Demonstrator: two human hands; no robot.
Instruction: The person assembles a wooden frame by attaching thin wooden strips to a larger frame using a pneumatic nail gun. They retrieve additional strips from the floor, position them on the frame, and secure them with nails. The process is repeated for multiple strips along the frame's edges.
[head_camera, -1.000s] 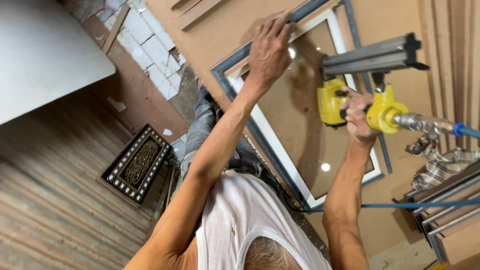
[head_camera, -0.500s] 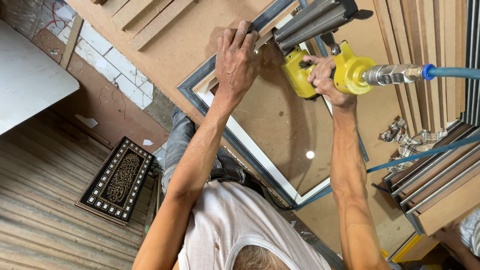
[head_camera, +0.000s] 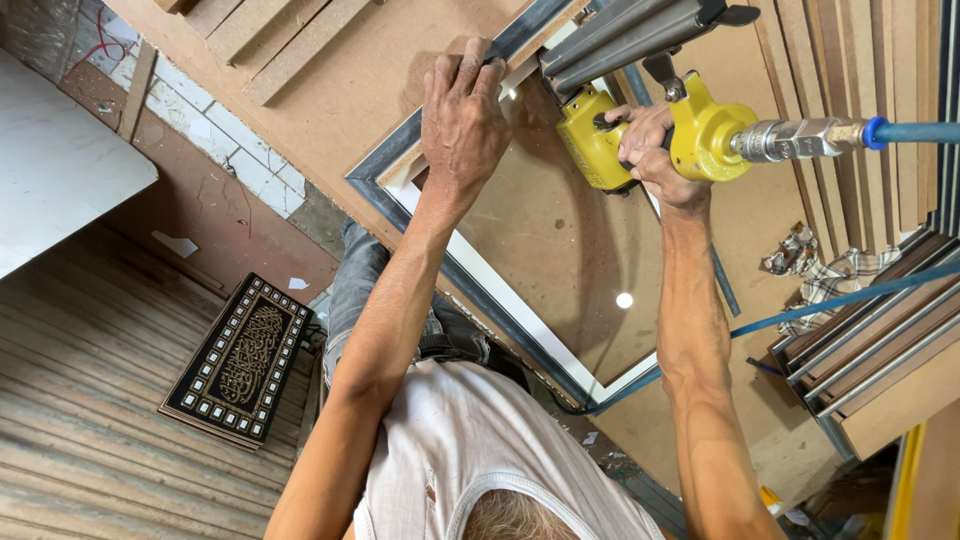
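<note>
Since the earlier frame your right hand (head_camera: 650, 150) has carried the yellow nail gun (head_camera: 640, 135) up to the frame's (head_camera: 470, 290) far corner on the tabletop (head_camera: 330, 80), grip wrapped around it, while your left hand (head_camera: 462, 125) presses flat there; other corners look undone.

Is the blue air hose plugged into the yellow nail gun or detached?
Plugged in: the blue hose meets the metal coupler on the yellow nail gun.
</note>
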